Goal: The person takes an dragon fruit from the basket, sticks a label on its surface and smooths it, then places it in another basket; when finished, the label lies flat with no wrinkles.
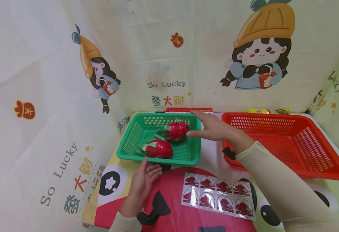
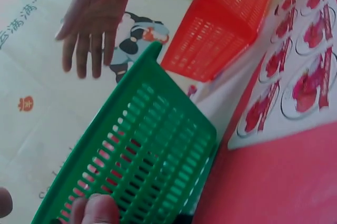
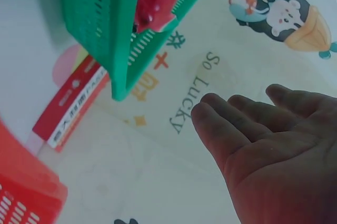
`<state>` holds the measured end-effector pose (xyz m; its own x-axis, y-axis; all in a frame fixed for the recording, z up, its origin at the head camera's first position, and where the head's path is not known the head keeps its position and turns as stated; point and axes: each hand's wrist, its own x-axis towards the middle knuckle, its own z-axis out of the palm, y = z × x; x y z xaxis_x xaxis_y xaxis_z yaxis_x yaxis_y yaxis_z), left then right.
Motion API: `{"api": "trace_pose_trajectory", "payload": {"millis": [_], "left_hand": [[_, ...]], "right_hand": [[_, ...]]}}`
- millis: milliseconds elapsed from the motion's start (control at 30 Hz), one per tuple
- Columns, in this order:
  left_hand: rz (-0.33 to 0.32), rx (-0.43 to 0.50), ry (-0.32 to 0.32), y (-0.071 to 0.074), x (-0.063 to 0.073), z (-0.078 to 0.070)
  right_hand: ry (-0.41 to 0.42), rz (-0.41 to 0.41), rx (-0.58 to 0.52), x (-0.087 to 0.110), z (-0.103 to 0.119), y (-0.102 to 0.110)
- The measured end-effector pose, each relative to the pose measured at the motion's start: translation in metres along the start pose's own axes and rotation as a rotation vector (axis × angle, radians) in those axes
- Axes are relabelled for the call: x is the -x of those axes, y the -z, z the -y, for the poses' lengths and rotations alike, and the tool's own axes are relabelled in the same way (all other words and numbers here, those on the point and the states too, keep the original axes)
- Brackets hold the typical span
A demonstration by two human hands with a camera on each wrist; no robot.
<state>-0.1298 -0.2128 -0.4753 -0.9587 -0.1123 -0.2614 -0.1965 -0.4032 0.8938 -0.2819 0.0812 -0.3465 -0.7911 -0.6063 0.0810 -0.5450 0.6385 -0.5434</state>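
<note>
Two red dragon fruits with green tips lie in a green plastic basket (image 1: 123,154); one dragon fruit (image 1: 159,149) is near the front, the other dragon fruit (image 1: 177,130) farther back to the right. My left hand (image 1: 142,180) is at the basket's near side, fingers extended, thumb up by the rim; in the left wrist view its fingertips (image 2: 101,209) overlap the slotted wall. My right hand (image 1: 210,125) is over the basket's right side near the far corner, thumb and fingers spread, holding nothing. In the right wrist view its straight fingers appear apart from the basket.
A red plastic basket (image 1: 298,174) stands to the right. A sheet of round dragon fruit stickers (image 1: 218,195) lies in front, on the patterned cloth. Behind the green basket is a red and white box (image 1: 187,110). Yellow packets (image 1: 257,111) sit behind the red basket, by the cloth-covered wall.
</note>
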Motion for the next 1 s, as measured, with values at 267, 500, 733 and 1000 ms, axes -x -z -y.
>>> {"api": "trace_pose_trajectory", "payload": {"millis": [267,500,733,1000], "left_hand": [[-0.016,0.098,-0.026,-0.009,-0.006,0.003],[-0.039,0.209,-0.048,-0.016,-0.009,0.006],[-0.059,0.249,-0.064,-0.017,-0.011,0.010],[-0.050,0.237,-0.061,-0.016,-0.012,0.010]], "right_hand": [[-0.031,0.003,-0.058,-0.028,0.004,-0.010],[-0.077,0.041,-0.082,-0.051,0.004,-0.023],[-0.089,0.062,-0.105,-0.069,0.002,-0.035],[-0.117,0.089,-0.073,-0.089,-0.001,-0.050]]}}
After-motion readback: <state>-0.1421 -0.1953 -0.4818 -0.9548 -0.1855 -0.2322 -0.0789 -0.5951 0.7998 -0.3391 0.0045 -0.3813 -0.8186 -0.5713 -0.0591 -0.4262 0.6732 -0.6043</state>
